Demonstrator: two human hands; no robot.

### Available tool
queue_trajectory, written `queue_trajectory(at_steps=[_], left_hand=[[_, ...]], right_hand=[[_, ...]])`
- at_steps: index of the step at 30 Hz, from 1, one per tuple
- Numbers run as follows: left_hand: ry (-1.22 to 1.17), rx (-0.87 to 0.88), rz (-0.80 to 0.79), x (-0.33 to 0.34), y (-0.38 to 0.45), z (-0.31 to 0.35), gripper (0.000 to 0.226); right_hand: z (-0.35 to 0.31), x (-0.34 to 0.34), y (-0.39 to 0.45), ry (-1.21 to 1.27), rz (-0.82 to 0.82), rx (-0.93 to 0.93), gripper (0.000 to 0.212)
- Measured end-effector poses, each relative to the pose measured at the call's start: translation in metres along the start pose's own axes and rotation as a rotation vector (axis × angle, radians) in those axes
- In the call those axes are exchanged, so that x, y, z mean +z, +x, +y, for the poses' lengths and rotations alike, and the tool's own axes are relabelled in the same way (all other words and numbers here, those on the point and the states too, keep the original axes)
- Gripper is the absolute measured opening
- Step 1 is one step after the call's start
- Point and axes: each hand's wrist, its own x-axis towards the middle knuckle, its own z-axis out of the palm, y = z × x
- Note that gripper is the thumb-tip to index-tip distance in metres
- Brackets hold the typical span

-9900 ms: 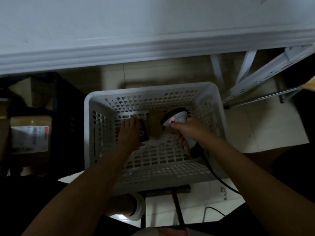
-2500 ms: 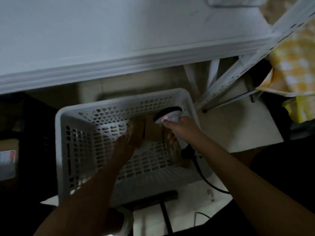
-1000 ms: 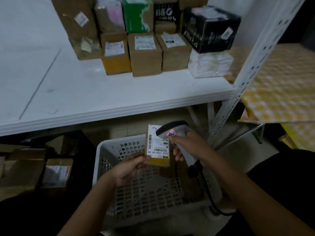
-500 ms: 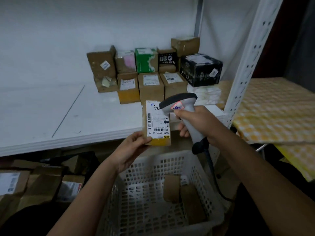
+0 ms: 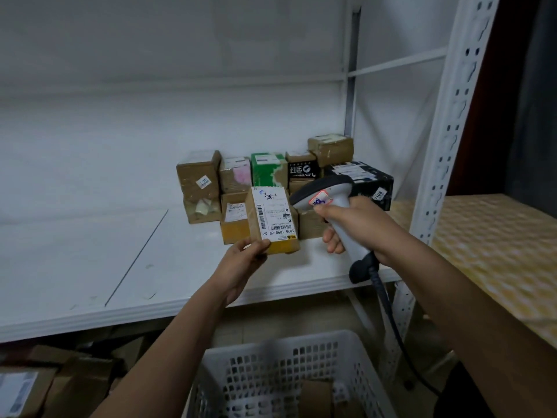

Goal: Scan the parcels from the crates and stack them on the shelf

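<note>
**Parcel held up to the scanner above the shelf edge**

Nearest, at the bottom edge of the view, stands a white crate (image 5: pixel 271 372) with a brown box (image 5: pixel 316 393) lying in it; more cardboard boxes (image 5: pixel 45 384) sit in the dark under the shelf's left end. Above the crate, the left hand (image 5: pixel 244 260) pinches the lower corner of a small parcel (image 5: pixel 272 220), thumb on its labelled face — barcode towards the camera. Just beside it, the right hand (image 5: pixel 352 224) is wrapped round the grip of a grey scanner (image 5: pixel 328 200), its head touching or nearly touching the parcel's right edge. Behind them, towards the back right corner of the white shelf (image 5: pixel 120 251), stacked parcels (image 5: pixel 271 173) stand in a cluster.
</note>
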Motion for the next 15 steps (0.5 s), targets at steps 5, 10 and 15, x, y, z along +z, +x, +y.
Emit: queue_trajectory(at_steps=[5,10,15], left_hand=[[0.004,-0.002,0.006,0.001,0.007,-0.002,0.036],[0.005,-0.001,0.003,0.005,0.01,-0.005,0.029],[0.008,0.007,-0.01,0.005,0.013,-0.007,0.026]], right_hand=[[0.001,0.001,0.001,-0.017,-0.015,0.012,0.023],[0.002,0.0,0.003,-0.025,-0.019,0.021,0.024],[0.005,-0.002,0.002,-0.037,-0.015,0.035,0.033]])
